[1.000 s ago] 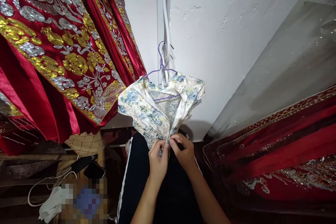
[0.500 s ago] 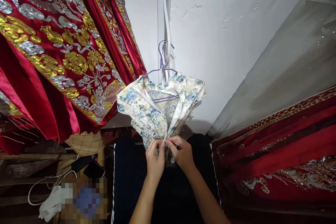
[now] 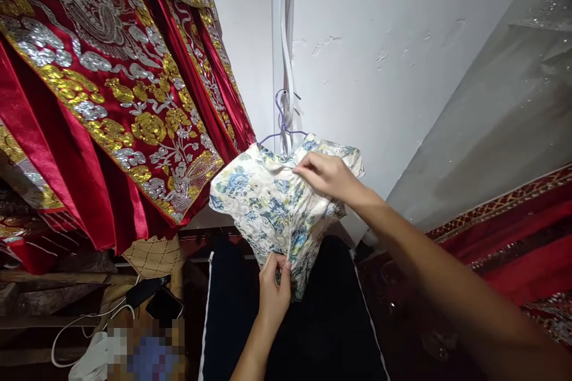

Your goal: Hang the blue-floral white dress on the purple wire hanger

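A floral top point(image 3: 261, 190), white with blue and yellow flowers, hangs on a thin purple hanger point(image 3: 283, 122) in front of me. Its front edges now meet along a straight line that looks like a zipper point(image 3: 291, 214). Low on this line, my left hand point(image 3: 276, 286) pinches the fabric edge between thumb and fingers. At the neckline, my right hand point(image 3: 326, 175) has thumb and fingers closed on the line's upper end. The small pull itself is hidden by the fingertips.
Red garments with gold and silver sequins point(image 3: 149, 128) hang at the left. A white strap point(image 3: 286, 30) runs down the wall to the hanger. At lower left a phone point(image 3: 164, 305) and white cable point(image 3: 56, 345) lie on a wooden stand. Red fabric point(image 3: 513, 268) lies at right.
My right hand has gone up from beside my left hand to the neckline. The top's front, open in a V before, has closed along its length. My left hand stays low.
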A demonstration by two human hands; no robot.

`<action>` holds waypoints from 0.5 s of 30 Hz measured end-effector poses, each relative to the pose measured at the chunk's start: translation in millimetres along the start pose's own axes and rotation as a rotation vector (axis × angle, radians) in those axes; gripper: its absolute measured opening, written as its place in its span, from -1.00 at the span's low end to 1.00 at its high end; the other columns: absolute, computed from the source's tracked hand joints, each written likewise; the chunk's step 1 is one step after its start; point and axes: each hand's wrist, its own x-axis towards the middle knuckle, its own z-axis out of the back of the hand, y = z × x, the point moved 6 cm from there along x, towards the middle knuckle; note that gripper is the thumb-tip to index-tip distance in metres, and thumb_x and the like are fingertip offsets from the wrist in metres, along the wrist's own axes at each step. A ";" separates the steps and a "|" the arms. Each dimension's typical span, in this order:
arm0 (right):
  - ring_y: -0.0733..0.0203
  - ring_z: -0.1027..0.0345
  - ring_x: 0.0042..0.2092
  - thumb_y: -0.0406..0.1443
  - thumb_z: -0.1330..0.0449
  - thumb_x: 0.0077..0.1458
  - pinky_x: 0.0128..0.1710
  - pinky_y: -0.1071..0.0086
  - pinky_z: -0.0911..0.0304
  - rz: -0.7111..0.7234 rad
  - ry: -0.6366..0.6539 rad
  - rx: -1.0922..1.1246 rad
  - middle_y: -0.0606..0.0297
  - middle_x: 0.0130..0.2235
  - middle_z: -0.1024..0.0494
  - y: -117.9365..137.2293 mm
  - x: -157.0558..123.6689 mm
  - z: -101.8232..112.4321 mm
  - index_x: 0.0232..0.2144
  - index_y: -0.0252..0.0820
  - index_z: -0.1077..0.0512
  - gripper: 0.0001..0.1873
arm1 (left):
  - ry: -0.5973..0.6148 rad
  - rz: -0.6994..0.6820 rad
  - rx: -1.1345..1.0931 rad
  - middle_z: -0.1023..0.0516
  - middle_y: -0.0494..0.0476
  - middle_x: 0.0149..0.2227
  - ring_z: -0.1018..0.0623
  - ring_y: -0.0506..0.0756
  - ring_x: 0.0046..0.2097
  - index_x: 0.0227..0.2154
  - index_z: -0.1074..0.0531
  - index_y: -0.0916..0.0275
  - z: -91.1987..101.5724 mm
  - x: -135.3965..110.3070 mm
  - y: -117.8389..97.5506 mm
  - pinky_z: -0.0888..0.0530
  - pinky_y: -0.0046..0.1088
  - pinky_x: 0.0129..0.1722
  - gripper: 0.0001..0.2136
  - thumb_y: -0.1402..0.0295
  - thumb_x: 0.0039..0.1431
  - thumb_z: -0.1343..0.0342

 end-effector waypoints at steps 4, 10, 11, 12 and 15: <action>0.33 -0.28 -0.49 -0.23 -0.24 0.24 -0.50 0.42 -0.16 0.047 -0.131 -0.077 0.36 -0.49 -0.49 0.0 33.5 17.9 -0.42 -0.18 -0.44 -0.80 | 0.026 0.059 -0.035 -0.31 0.01 -0.46 -0.36 0.03 -0.39 -0.40 -0.35 0.22 6.3 1.9 13.9 -0.29 -0.49 -0.39 -0.77 0.24 0.35 -0.04; 0.34 -0.33 -0.47 -0.25 -0.23 0.25 -0.49 0.43 -0.20 0.026 -0.254 -0.039 0.33 -0.45 -0.53 28.7 32.4 31.9 -0.40 -0.19 -0.44 -0.81 | 0.073 0.042 0.014 -0.47 0.07 -0.37 -0.46 0.07 -0.29 -0.34 -0.49 0.25 33.8 39.8 1.5 -0.37 -0.44 -0.27 -0.81 0.22 0.29 -0.13; 0.33 -0.34 -0.46 -0.25 -0.23 0.26 -0.48 0.43 -0.21 0.017 -0.259 -0.028 0.32 -0.44 -0.53 33.7 30.2 31.6 -0.39 -0.19 -0.45 -0.82 | 0.057 -0.004 0.003 -0.52 0.10 -0.32 -0.50 0.09 -0.24 -0.28 -0.52 0.24 39.0 53.7 -12.9 -0.40 -0.42 -0.21 -0.82 0.23 0.27 -0.16; 0.33 -0.36 -0.44 -0.26 -0.23 0.26 -0.48 0.43 -0.21 0.005 -0.259 -0.016 0.32 -0.43 -0.54 38.1 28.3 30.7 -0.38 -0.19 -0.45 -0.83 | 0.032 -0.056 -0.018 -0.55 0.13 -0.26 -0.52 0.11 -0.18 -0.20 -0.54 0.23 44.3 69.2 -31.1 -0.43 -0.38 -0.15 -0.82 0.24 0.27 -0.17; 0.31 -0.38 -0.42 -0.28 -0.22 0.27 -0.48 0.43 -0.24 -0.012 -0.239 0.016 0.31 -0.41 -0.55 49.2 25.6 27.1 -0.36 -0.19 -0.46 -0.86 | -0.038 -0.246 -0.093 -0.58 0.17 -0.15 -0.55 0.11 -0.12 0.07 -0.47 0.17 57.2 118.5 -99.3 -0.45 -0.33 -0.04 -0.70 0.25 0.33 -0.11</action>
